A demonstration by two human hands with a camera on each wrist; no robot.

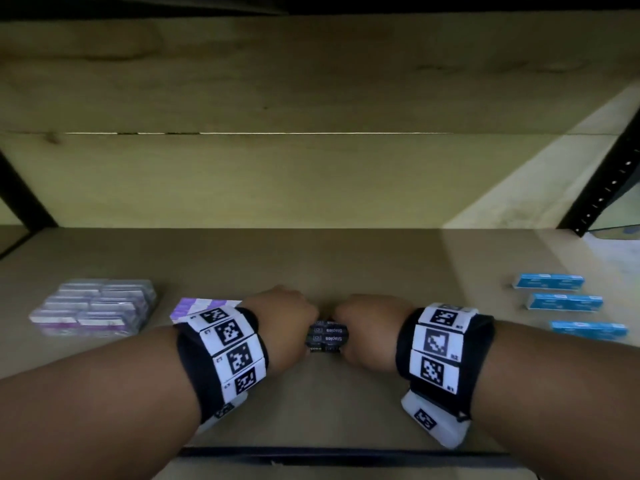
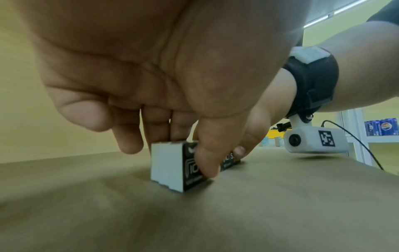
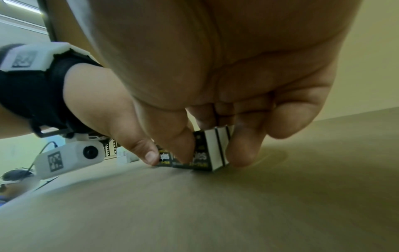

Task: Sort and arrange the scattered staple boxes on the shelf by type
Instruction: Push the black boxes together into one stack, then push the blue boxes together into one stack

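The black staple boxes [image 1: 327, 336] stand as a small pressed-together group on the shelf [image 1: 311, 258], at the middle of its front part, their printed "Staples" faces up toward the head camera. The group's long axis runs left to right, so each short white end points at one hand. The left hand [image 1: 287, 323] closes on the left end: in the left wrist view its thumb [image 2: 205, 160] presses the black printed side while the fingers [image 2: 179, 129] curl down behind, pinching the boxes [image 2: 170, 168]. The right hand [image 1: 367, 330] mirrors it at the other end, thumb [image 3: 175, 145] on the printed side and fingers [image 3: 241, 150] hooked round the white ends of the boxes [image 3: 212, 150]. Both hands are equally near and hold the group between them; it looks like a squaring-up or a two-handed slide, and the boxes rest on the board.

Outward to the left lies a purple-and-white box [image 1: 204, 306], partly hidden by the left wristband, and further left a wrapped block of purple boxes [image 1: 93, 308]. Well apart to the right, three blue boxes [image 1: 564, 301] lie in a column, long axes also left to right. Any sideways move of the black group would therefore run along its own length, between those two colour groups.
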